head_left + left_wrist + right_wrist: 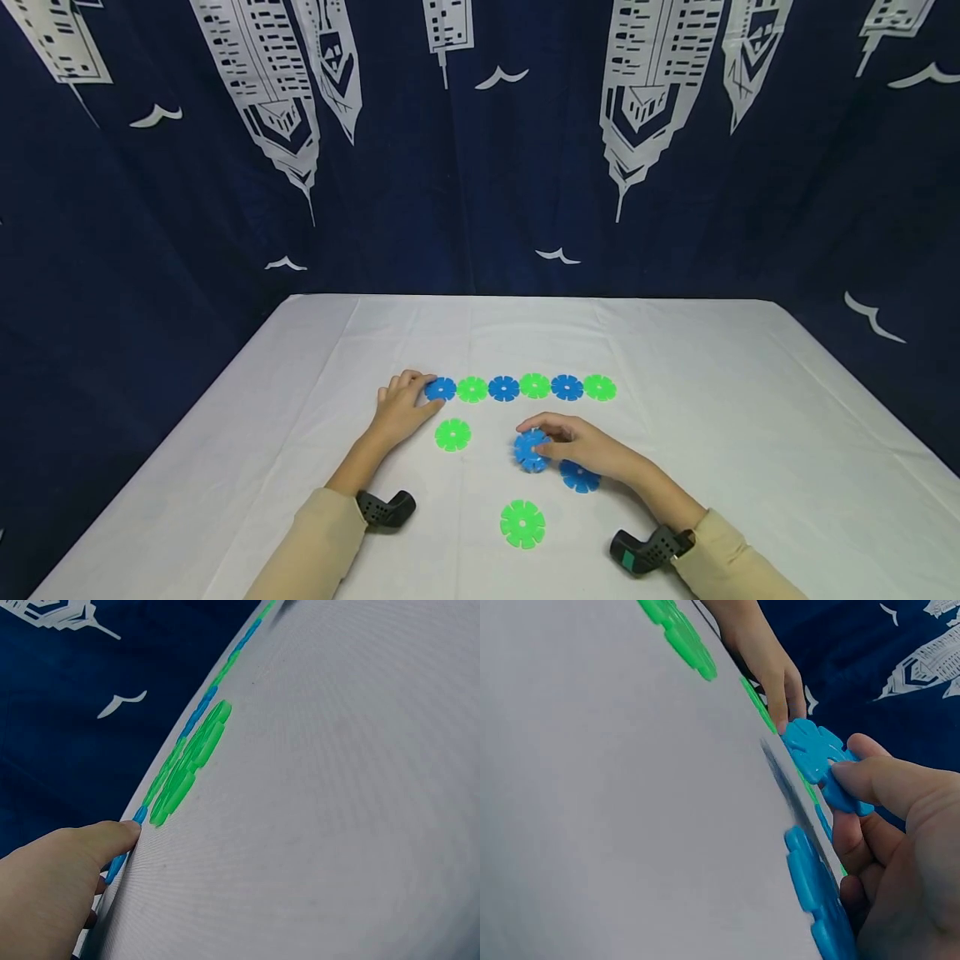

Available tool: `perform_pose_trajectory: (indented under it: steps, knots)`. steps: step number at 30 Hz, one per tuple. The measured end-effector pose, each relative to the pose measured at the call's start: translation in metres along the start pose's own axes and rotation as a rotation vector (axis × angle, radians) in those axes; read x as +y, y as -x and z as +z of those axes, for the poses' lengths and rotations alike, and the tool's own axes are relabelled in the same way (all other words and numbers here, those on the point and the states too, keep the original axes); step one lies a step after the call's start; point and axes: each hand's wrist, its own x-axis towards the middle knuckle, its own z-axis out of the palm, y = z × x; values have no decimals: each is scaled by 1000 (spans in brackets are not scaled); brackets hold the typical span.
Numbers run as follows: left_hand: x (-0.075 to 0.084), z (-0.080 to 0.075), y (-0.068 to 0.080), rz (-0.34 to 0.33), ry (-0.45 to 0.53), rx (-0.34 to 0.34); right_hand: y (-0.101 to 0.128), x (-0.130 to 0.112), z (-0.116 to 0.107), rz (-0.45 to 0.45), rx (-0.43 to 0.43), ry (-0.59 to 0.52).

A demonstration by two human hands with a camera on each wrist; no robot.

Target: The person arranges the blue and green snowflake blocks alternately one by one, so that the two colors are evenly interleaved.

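Blue disc (531, 451) sits in the pinch of the right hand (581, 446), tilted up on its edge just above the desk (750, 417); in the right wrist view the thumb lies on top of this disc (819, 754) and the other fingers curl under it. A second blue disc (580, 477) lies flat on the desk, partly under the same hand. Behind them a row of six discs (519, 387) runs from left to right, blue and green in turn, each one touching or almost touching the next. The left hand (402, 406) rests on the desk with relaxed fingers, and its fingertips touch the blue disc at the left end of the row (440, 388); it grips nothing. One green disc (452, 435) lies alone between the two hands, just below the row, and another green disc (522, 524) lies nearer to the person. A white cloth covers the desk, and a dark blue curtain (480, 167) with white towers hangs behind it.
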Motion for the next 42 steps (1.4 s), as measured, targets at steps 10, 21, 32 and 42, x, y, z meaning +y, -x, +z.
perform_pose_trajectory:
  steps: [10, 21, 32, 42]
  knots:
    - [0, 0, 0, 2, 2, 3, 1, 4, -13, 46, 63, 11]
    - [-1, 0, -2, 5, 0, 3, 6, 1, -29, 121, 153, 78]
    - [-1, 0, -2, 4, 5, 3, 13, 2, -50, 170, 274, 123]
    - [-1, -1, -1, 13, 10, 7, 20, 14, -66, 209, 446, 172]
